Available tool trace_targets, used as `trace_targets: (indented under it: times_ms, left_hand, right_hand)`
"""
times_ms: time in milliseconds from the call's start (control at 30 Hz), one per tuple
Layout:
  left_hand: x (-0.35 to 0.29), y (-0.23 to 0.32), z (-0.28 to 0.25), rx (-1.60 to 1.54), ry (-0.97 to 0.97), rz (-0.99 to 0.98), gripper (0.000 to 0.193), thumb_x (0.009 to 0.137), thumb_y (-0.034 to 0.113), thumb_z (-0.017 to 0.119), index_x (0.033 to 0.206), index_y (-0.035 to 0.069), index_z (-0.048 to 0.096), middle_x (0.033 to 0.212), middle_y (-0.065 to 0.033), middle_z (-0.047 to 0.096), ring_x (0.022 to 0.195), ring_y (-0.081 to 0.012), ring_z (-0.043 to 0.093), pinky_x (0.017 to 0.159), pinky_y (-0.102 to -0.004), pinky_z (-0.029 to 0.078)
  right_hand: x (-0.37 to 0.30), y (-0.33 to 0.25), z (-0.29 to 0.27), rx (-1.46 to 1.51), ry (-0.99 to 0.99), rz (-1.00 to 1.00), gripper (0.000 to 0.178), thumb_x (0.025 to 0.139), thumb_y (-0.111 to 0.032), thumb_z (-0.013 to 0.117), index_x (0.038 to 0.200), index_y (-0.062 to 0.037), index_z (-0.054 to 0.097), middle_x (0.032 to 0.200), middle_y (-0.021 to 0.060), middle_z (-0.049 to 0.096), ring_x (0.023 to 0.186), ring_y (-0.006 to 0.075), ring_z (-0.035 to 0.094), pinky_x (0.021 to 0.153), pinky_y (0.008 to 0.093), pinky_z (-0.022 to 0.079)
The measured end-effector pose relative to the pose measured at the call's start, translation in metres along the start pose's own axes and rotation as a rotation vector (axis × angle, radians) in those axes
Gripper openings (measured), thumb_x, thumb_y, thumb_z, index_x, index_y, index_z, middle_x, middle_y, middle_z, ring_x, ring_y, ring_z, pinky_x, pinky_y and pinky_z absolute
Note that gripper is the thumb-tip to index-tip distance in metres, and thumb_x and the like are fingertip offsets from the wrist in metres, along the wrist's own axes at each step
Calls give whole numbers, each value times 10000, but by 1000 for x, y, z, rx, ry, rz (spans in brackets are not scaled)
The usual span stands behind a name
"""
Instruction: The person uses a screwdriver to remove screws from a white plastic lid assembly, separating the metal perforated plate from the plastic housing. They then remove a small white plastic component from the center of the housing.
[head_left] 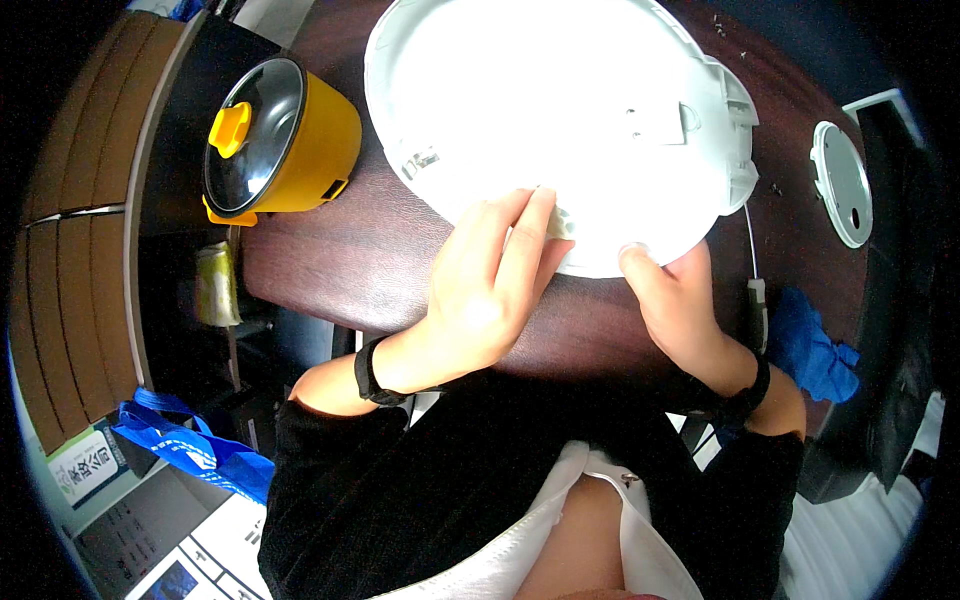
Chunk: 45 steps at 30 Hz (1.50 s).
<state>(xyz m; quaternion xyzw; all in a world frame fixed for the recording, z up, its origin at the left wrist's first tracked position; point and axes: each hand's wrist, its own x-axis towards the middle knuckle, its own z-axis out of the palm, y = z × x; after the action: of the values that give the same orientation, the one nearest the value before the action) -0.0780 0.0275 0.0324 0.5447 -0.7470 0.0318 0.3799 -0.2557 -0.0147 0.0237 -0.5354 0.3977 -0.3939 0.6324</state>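
A large white round plastic cover [560, 110] lies over the dark wooden table, its bright inner face up and a notched hinge-like edge on its right. My left hand [480, 280] reaches over the near rim with fingers drawn together at a small pale plastic piece [562, 224]. Whether that piece is loose or part of the cover, I cannot tell. Gripping the near right rim is my right hand [680, 300], thumb on top and the other fingers partly hidden beneath. A small metal fitting [422, 160] shows near the cover's left edge.
A yellow pot [325, 140] with a glass lid stands at the left. To the right are a screwdriver [757, 310], a blue cloth [815, 345] and a white oval plate [842, 185]. Small screws [775, 188] lie on the table [330, 250]. A blue bag [195, 440] sits lower left.
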Motion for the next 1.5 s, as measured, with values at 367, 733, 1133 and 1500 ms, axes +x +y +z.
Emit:
trace_targets:
  times_ms: [367, 733, 1133, 1500]
  left_hand:
    - [15, 4, 13, -23, -46, -88, 515, 646, 61, 769, 1117, -1, 571, 956, -136, 570, 813, -278, 584, 692, -340, 495]
    - [33, 0, 13, -99, -116, -197, 512, 645, 135, 788, 1108, 36, 593, 952, -89, 588, 772, -210, 584, 693, -318, 494]
    - [35, 6, 6, -10, -141, -170, 388, 658, 142, 770, 1004, 29, 636, 808, -54, 575, 732, -215, 514, 657, -330, 444]
    - [39, 1, 13, 150, -93, -67, 490, 652, 252, 774, 1087, 70, 641, 833, -30, 611, 780, -214, 521, 753, -339, 400]
  right_hand:
    - [10, -9, 0, -36, 44, -34, 342, 786, 42, 495, 1126, 55, 462, 1043, 102, 566, 929, 136, 557, 799, 275, 461]
    - [20, -13, -11, 382, 24, 135, 332, 822, 10, 467, 1148, 63, 494, 1059, 79, 575, 954, 122, 554, 834, 279, 443]
    - [18, -10, -11, 487, 65, 114, 299, 817, 11, 479, 1110, 50, 524, 1032, 67, 589, 917, 120, 561, 794, 270, 444]
    - [23, -14, -15, 459, 69, 37, 357, 807, 23, 482, 1163, 47, 485, 1092, 81, 575, 988, 139, 556, 860, 288, 434]
